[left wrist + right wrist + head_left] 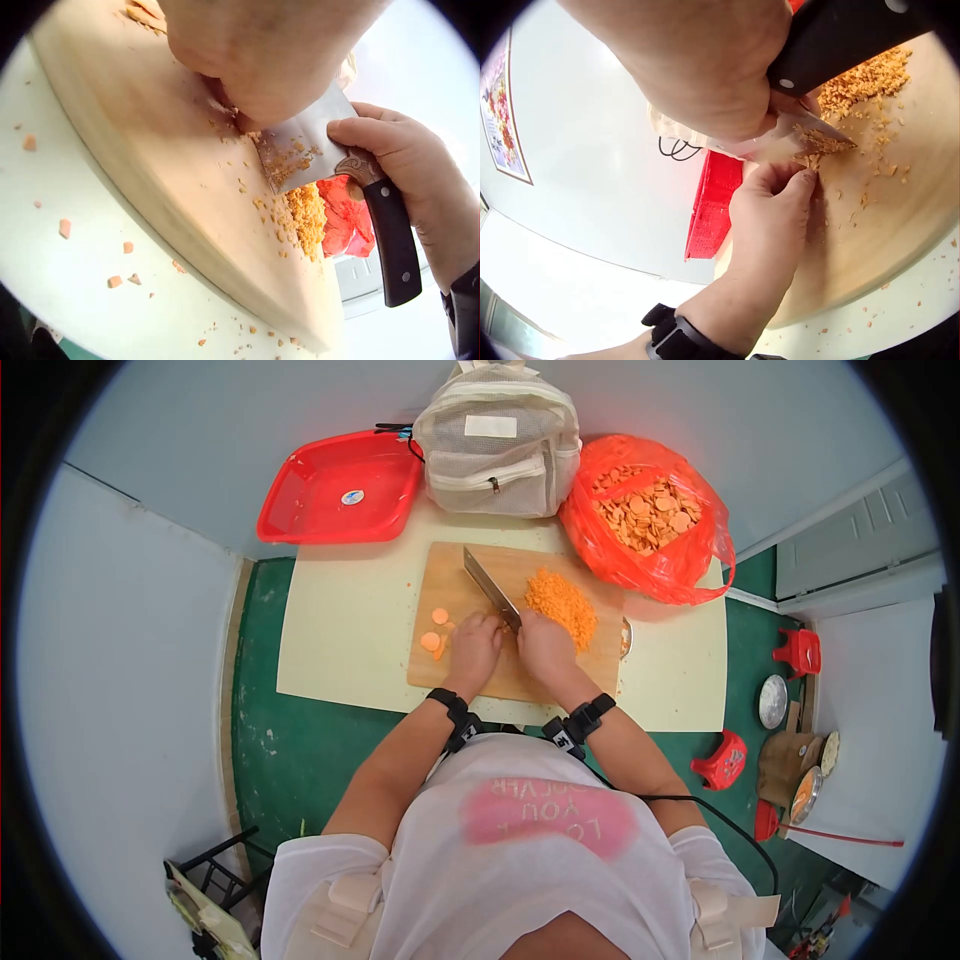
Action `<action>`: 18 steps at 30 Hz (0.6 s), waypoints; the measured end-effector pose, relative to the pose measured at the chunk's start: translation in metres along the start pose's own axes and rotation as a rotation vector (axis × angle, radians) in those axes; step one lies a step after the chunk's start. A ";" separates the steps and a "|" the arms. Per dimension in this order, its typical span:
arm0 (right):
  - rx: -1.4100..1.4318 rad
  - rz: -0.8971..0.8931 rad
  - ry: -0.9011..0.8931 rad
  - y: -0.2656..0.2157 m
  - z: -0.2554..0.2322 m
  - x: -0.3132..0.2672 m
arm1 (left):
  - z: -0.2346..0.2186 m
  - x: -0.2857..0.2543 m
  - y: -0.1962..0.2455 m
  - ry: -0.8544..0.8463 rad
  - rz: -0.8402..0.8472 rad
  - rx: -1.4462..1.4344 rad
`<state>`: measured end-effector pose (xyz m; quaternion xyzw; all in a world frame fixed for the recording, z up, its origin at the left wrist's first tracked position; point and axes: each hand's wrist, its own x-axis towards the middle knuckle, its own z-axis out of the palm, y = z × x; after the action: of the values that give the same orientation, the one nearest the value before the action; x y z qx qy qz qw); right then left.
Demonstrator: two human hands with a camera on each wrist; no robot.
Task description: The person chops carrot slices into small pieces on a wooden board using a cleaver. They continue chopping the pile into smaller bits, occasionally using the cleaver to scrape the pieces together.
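Note:
My right hand (547, 647) grips a cleaver (488, 582) with a dark riveted handle; its blade stands edge down on the wooden cutting board (448, 572). Bits of orange carrot stick to the blade in the left wrist view. Close against the blade, my left hand (769, 217) has its fingers curled, with thumb and fingertips pinching small carrot pieces (810, 160) on the board. To the right of the cleaver lies a heap of finely chopped carrot (562, 607). Several round carrot slices (430, 641) lie left of my left hand (475, 650).
Behind the board are a red plastic basin (340, 525), a pale mesh backpack (500, 450) and a red plastic bag (640, 575) full of carrot slices. Small scraps (65, 228) are scattered on the pale tabletop. A round metal rim (627, 638) shows at the board's right edge.

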<state>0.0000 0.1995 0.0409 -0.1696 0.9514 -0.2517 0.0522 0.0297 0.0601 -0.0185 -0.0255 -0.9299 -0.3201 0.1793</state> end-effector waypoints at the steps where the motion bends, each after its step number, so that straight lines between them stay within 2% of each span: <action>1: 0.005 -0.029 0.022 0.002 0.002 0.000 | 0.000 0.001 0.000 -0.015 -0.007 0.032; 3: 0.008 -0.062 0.049 -0.001 -0.005 0.003 | 0.001 0.007 0.001 -0.024 -0.011 0.065; 5: -0.009 -0.004 -0.031 -0.006 -0.008 -0.002 | 0.002 0.006 0.002 -0.020 -0.027 0.055; 12: 0.001 -0.019 -0.035 -0.004 -0.010 -0.001 | 0.006 0.011 0.010 -0.011 -0.012 0.124; 14: 0.022 0.049 -0.017 -0.004 -0.017 -0.002 | 0.010 0.012 0.013 -0.043 -0.008 0.109; 18: -0.033 0.038 0.038 0.008 -0.019 -0.002 | 0.019 0.013 0.019 -0.030 0.002 0.049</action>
<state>-0.0042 0.2157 0.0537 -0.1477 0.9592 -0.2382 0.0361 0.0144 0.0858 -0.0162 -0.0269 -0.9400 -0.2967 0.1661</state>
